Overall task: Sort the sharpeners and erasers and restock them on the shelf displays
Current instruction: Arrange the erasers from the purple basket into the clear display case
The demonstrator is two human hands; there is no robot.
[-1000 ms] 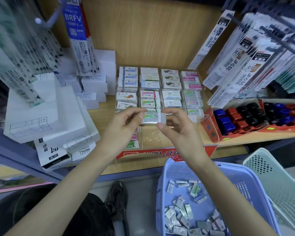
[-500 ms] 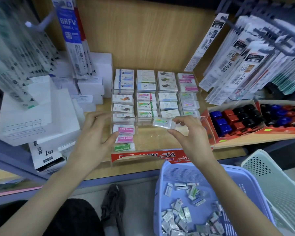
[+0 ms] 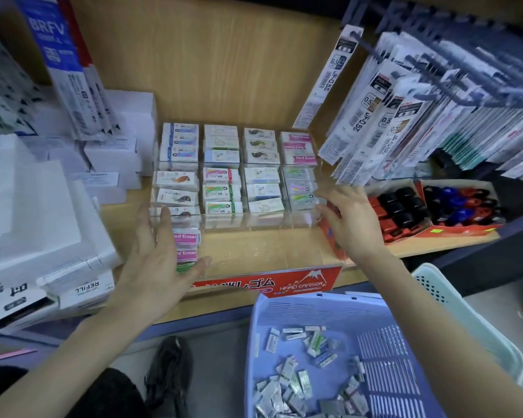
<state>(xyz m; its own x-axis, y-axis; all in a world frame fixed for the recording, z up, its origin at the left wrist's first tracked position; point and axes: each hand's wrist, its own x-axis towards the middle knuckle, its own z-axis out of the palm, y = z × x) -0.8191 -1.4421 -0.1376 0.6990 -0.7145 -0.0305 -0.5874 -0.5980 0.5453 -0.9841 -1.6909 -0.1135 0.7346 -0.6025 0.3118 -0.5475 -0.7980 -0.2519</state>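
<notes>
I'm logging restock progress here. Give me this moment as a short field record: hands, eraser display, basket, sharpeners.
Left hand: open, fingers straight, beside the left end of the clear acrylic eraser display tray
Right hand: open, empty, at the tray's right end
Tray: two rear rows hold boxed erasers; front row filled only at far left
Basket: lilac plastic basket in front of the tray, loose wrapped erasers inside
Sharpeners: black, red, blue, in red cardboard boxes right of tray

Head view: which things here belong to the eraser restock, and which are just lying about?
Job: clear display tray, stacked erasers, blue basket of loose wrapped pieces, left hand, right hand, both open; red boxes, possibly sharpeners.
Lying about: white refill boxes, hanging refill packs, pale green basket, shoe.
</notes>
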